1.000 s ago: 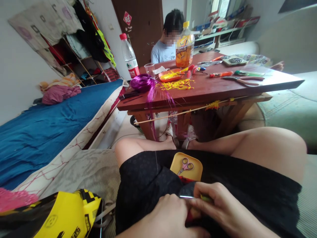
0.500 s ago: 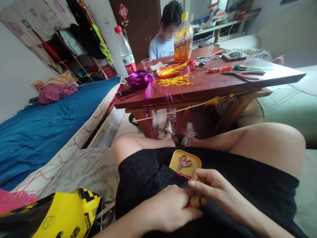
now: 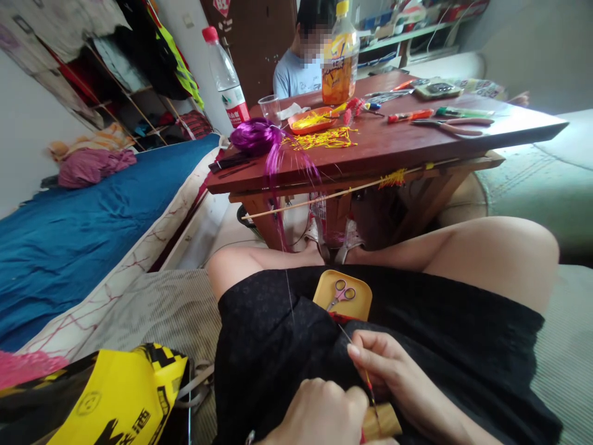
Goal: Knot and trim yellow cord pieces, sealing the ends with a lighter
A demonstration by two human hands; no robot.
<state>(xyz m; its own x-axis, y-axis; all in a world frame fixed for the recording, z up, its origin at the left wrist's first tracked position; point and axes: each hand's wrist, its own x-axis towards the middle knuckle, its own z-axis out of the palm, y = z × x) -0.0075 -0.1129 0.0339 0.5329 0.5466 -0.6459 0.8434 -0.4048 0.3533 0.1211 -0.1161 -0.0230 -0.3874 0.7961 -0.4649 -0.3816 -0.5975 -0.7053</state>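
Observation:
My left hand (image 3: 319,411) is closed low over my lap, knuckles up, around a light-brown wooden piece (image 3: 382,422) that juts out on its right; much of that piece is hidden. Just above and to the right, my right hand (image 3: 384,361) pinches a thin stem (image 3: 369,380) with yellow and red on it. The stem's lower end reaches the wooden piece. A yellow tray (image 3: 362,301) rests on the black cloth (image 3: 269,309) over my lap, holding small pink-handled scissors (image 3: 341,293). Something red (image 3: 340,317) lies at the tray's near edge.
On the red-brown table (image 3: 393,142) ahead are a purple thread bundle (image 3: 254,136), an orange dish (image 3: 301,125) with yellow pieces, pliers (image 3: 456,125) and bottles. A thin stick (image 3: 296,207) runs along its front edge. Another person (image 3: 296,77) sits beyond. A yellow bag (image 3: 120,389) lies at my left.
My left hand has moved down with the wooden piece, away from my right hand. My right hand has dropped slightly and the stem it pinches now shows. The whole view has shifted a little.

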